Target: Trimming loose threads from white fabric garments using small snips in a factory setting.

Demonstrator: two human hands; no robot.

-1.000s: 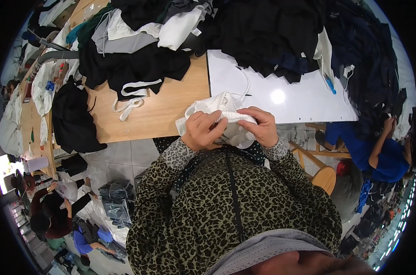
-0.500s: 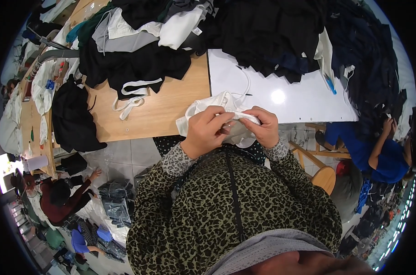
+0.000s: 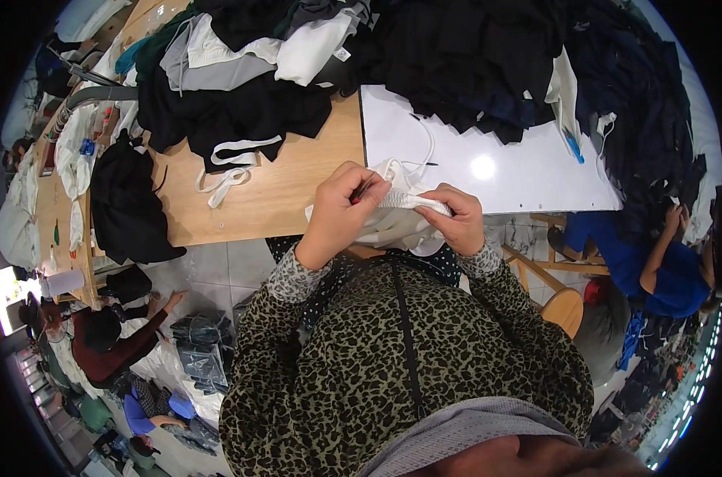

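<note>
A white garment (image 3: 400,226) with a gathered, ribbed waistband hangs over the near table edge in front of my body. My right hand (image 3: 454,219) pinches the right end of that waistband between thumb and fingers. At the band's left end, my left hand (image 3: 343,208) is closed, its thumb and forefinger at the fabric. Something small, thin and dark with a touch of red shows between the left fingers; I cannot make out its kind. A white drawstring (image 3: 432,147) with dark tips lies beyond the garment on the white board.
Black clothes (image 3: 472,63) are heaped along the far side. A loose white strap (image 3: 230,179) lies on the wooden table (image 3: 297,183). A blue-handled tool (image 3: 573,147) rests at the board's right. A wooden stool (image 3: 563,312) stands right. Co-workers sit on both sides.
My left hand has moved up and left along the waistband, exposing more of its ribbing. My right hand keeps its grip in nearly the same place.
</note>
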